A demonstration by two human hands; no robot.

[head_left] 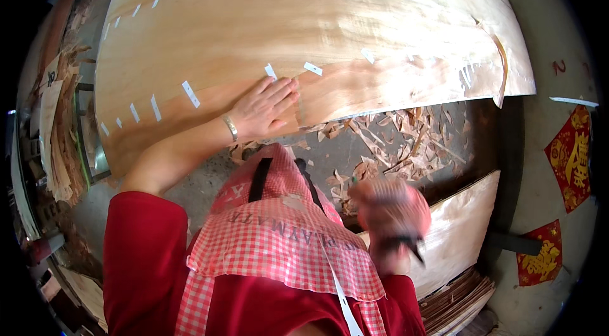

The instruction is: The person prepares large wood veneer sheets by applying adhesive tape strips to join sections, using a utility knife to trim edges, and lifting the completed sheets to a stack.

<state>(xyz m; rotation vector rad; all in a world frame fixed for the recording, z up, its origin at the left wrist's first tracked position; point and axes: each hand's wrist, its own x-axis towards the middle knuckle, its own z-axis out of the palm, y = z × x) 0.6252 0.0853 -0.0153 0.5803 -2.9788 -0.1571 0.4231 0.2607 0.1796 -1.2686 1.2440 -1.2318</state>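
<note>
Your left hand, the nearer, lies flat and unclenched at centre on the wood sheet, which stretches left to right across the upper frame, while your blurred right hand, lower right of centre, is apart from it, its grip impossible to tell.

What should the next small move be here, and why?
Probably slide the left hand slightly forward to press the white strip at its fingertips: the hand lies flat on the wood sheet, right by that strip, while the right hand, blurred, is off the sheet.
</note>
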